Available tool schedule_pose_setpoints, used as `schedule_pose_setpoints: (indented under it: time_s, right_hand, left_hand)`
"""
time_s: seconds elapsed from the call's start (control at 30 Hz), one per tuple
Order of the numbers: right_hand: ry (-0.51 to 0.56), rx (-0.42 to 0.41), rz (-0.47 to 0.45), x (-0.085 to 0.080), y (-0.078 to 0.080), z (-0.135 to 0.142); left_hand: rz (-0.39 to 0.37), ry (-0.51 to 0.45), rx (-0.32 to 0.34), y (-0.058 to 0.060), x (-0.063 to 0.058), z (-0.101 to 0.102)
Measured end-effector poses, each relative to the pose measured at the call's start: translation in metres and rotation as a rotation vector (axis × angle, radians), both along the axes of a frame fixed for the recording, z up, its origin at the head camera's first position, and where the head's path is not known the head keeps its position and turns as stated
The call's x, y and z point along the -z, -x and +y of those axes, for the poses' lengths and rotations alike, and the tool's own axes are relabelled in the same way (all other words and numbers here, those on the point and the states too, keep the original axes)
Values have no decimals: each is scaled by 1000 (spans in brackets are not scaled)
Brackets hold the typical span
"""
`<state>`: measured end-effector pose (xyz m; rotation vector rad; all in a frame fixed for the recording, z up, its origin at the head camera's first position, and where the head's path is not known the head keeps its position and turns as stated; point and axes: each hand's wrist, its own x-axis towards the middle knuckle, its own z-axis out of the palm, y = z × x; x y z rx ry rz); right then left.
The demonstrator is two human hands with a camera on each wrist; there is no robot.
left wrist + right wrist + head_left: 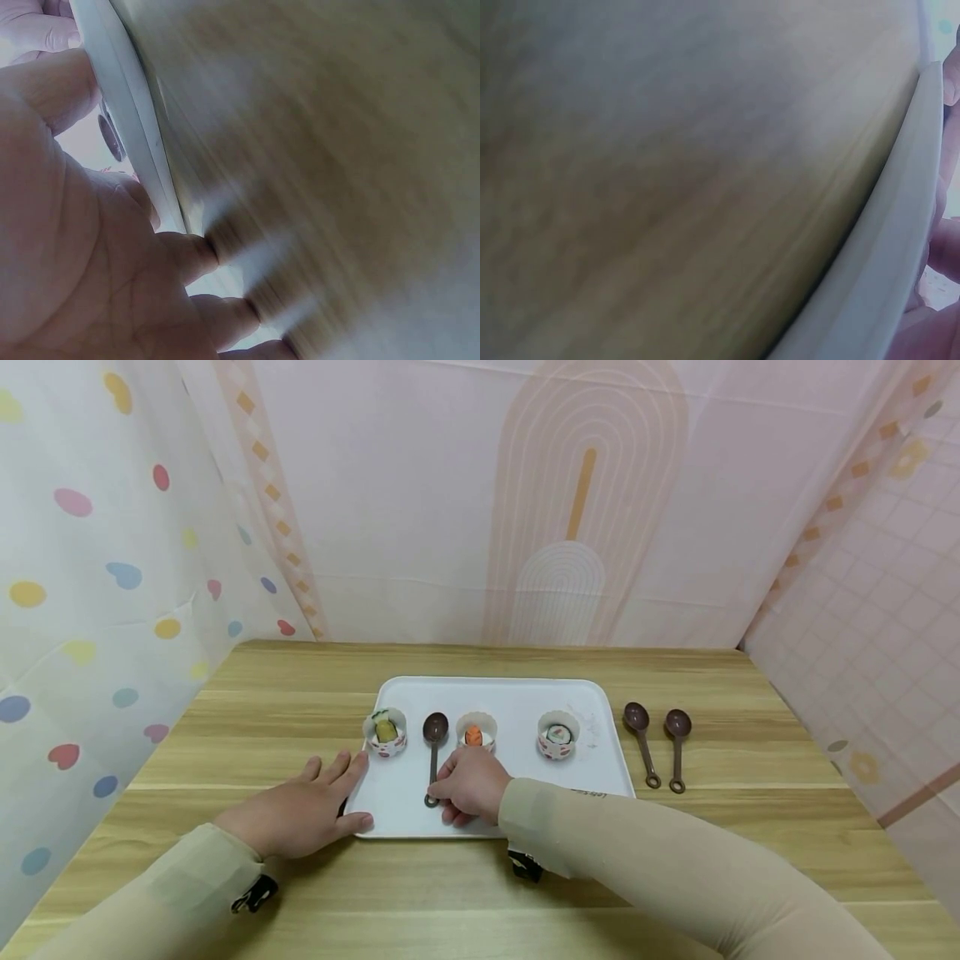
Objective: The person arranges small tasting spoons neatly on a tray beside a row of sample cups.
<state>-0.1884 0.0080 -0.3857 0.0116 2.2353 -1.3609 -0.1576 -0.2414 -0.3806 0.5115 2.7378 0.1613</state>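
In the head view, my right hand (474, 783) pinches the handle end of a brown measuring spoon (435, 728) that lies on a white tray (517, 693). The spoon's bowl points away from me. It lies between a paper cup (388, 747) with a green-and-yellow piece and another paper cup (486, 722) with an orange piece, partly hidden by that hand. My left hand (303, 810) rests at the tray's left edge with fingers spread; its thumb touches the near-left corner. In the left wrist view, its fingers (225, 319) reach past the tray rim (135, 105).
A third paper cup (555, 750) holding a round white-and-green piece stands on the tray's right part. Two more brown spoons, a left one (637, 718) and a right one (678, 724), lie on the wooden table (735, 860) right of the tray. Patterned curtains (375, 527) enclose the table.
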Motion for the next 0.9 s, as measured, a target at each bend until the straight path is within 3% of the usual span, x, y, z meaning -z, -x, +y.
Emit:
schedule_pose_setpoints:
  time_s: [0.43, 0.9]
  right_hand:
    - [39, 9, 9, 1, -1, 1]
    - [15, 8, 7, 2, 0, 0]
  left_hand:
    - [-22, 6, -13, 1, -1, 1]
    - [-15, 1, -9, 1, 1, -1]
